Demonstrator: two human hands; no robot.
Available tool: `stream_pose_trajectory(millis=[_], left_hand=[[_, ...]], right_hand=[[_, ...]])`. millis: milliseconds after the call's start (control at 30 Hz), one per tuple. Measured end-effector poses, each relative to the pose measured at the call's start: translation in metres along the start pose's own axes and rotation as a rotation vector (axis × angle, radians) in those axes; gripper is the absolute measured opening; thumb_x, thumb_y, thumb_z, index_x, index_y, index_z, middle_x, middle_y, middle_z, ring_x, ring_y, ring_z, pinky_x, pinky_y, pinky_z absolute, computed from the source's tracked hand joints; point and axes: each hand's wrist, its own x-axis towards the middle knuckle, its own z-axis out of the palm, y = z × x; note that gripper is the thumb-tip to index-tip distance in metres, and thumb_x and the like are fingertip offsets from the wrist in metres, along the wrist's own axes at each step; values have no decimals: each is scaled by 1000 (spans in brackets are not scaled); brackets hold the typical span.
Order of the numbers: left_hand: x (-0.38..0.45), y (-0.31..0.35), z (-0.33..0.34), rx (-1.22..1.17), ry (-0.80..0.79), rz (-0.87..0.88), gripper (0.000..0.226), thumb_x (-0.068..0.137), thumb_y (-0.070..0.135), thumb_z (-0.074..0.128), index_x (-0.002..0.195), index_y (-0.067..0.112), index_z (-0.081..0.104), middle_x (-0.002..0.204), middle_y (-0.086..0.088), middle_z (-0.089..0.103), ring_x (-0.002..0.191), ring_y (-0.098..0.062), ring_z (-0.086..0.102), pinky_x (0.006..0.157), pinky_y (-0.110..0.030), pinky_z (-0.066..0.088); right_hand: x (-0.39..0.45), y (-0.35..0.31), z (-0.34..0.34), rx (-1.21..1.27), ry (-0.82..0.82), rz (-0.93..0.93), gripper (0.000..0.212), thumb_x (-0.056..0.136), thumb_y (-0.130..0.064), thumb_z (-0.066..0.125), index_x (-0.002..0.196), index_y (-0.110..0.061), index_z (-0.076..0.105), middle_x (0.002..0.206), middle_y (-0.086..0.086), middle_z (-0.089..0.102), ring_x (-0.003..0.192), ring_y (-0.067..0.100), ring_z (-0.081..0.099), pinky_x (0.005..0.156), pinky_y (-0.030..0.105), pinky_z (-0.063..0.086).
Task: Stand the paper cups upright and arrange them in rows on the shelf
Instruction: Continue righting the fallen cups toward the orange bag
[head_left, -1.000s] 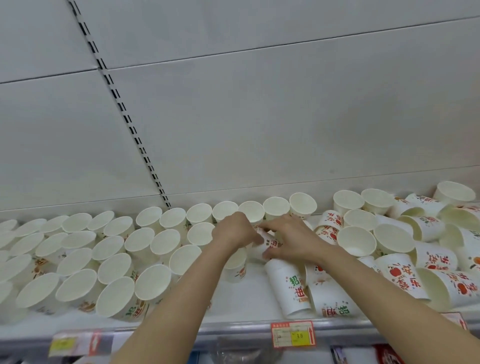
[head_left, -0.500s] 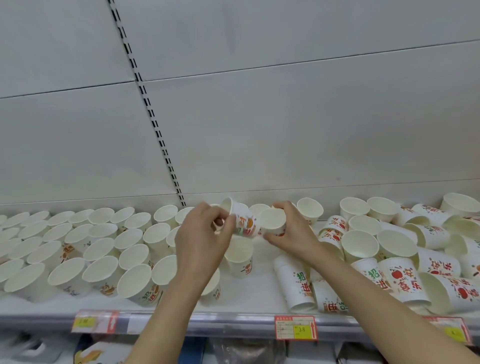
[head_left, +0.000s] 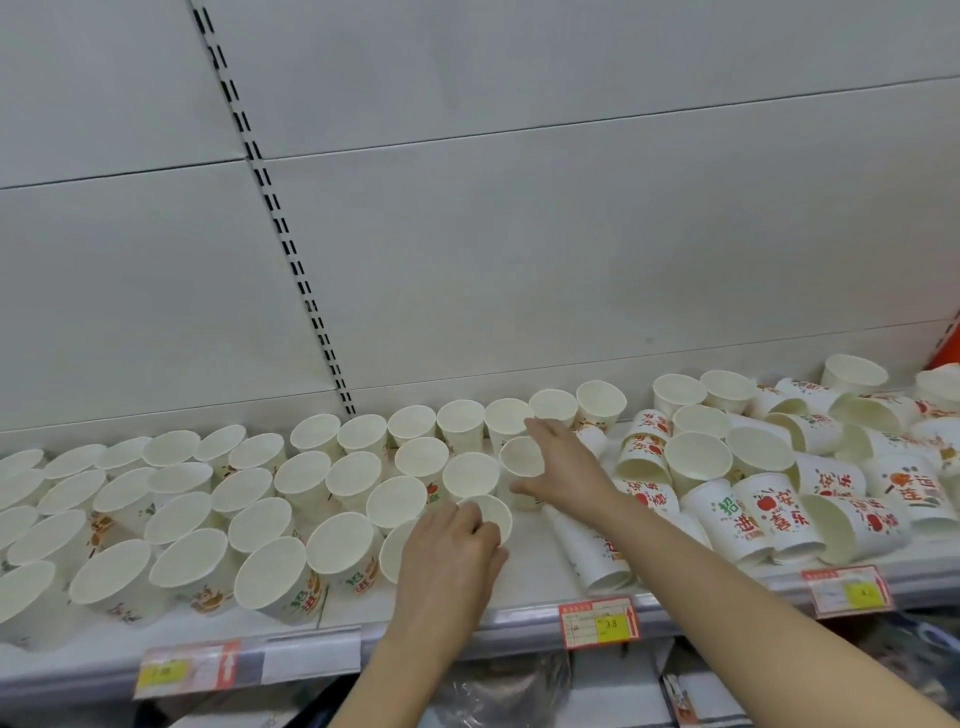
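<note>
Several white paper cups with red and green print stand upright in rows (head_left: 306, 478) across the left and middle of the white shelf (head_left: 530, 582). My left hand (head_left: 452, 551) grips an upright cup (head_left: 493, 512) at the right end of a front row. My right hand (head_left: 563, 467) holds another upright cup (head_left: 522, 457) one row further back, fingers round its side. To the right lies a jumble of tipped and stacked cups (head_left: 769, 499), some on their sides. One stack of cups (head_left: 597, 556) lies on its side under my right forearm.
A white back panel with a slotted upright (head_left: 291, 260) rises behind the cups. Price tags (head_left: 597, 621) hang on the shelf's front edge. Packaged goods show on the level below (head_left: 498, 691). An orange-red edge (head_left: 948, 343) stands at the far right.
Half a second ago both hands held cups lifted near the back row. Both hands have come down and now hold the cups standing on the shelf at the rows' right end.
</note>
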Motion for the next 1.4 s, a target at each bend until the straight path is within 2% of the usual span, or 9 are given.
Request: stream_pose_trajectory(millis=[167,267,433,567,633,733,900,1133,1400], left_hand=[[32,8,-18,-189,31,-110,12,85,39,68,89,28,71,83,9,64,80,-18,61,59,-32,48],[76,25,-15,-213,-113,-81,21,94,37,53,100,26,69,100,4,67,98,-20,59,68,-32,45],[114,51,12,-232,-404,-80,23,93,30,51,100,16,68,103,-7,67,100,-27,61,67,-30,37],[121,43,21,-531,-516,-208,11,83,25,62,78,25,72,91,2,72,93,-19,65,72,-29,49],[118,36,19,-619,-491,-243,14,78,19,64,72,29,71,85,7,71,92,-17,66,76,-30,52],[110,29,7,-598,-400,-238,25,79,14,57,87,31,74,93,9,72,91,-16,65,77,-30,53],[73,23,-33,-678,-62,-380,15,77,22,61,82,34,69,72,18,65,70,-3,58,60,-24,44],[-1,35,-22,-433,179,-228,4,80,36,58,78,33,59,73,16,51,70,-7,48,58,-26,43],[-7,46,-20,-125,181,-69,13,76,24,65,69,20,55,71,5,51,67,-19,45,56,-29,34]], right_hand=[[-53,10,-25,-114,403,3,55,80,-39,70,126,-15,55,118,5,60,111,27,48,93,36,39],[-91,13,-6,-324,369,37,56,76,-49,68,118,-13,59,107,6,63,100,29,53,85,39,45],[-105,14,20,-507,303,109,66,66,-49,71,116,-10,57,112,11,61,90,30,54,80,42,47],[-106,8,21,-532,356,135,74,61,-52,73,118,-9,55,100,8,63,83,28,55,74,39,46],[-107,6,19,-503,400,152,80,58,-52,76,120,-8,55,94,6,64,79,27,56,71,38,47],[-108,6,20,-432,434,160,79,61,-50,73,125,-8,52,96,4,63,82,26,56,76,38,47],[-108,12,18,-235,473,91,65,69,-41,65,126,-14,47,105,2,55,93,23,52,80,33,46],[-103,23,21,-145,443,30,69,69,-36,70,129,-13,44,114,2,52,100,21,50,85,33,45],[-98,38,13,-204,457,-2,62,67,-41,73,118,-17,50,107,0,55,97,24,51,83,35,38]])
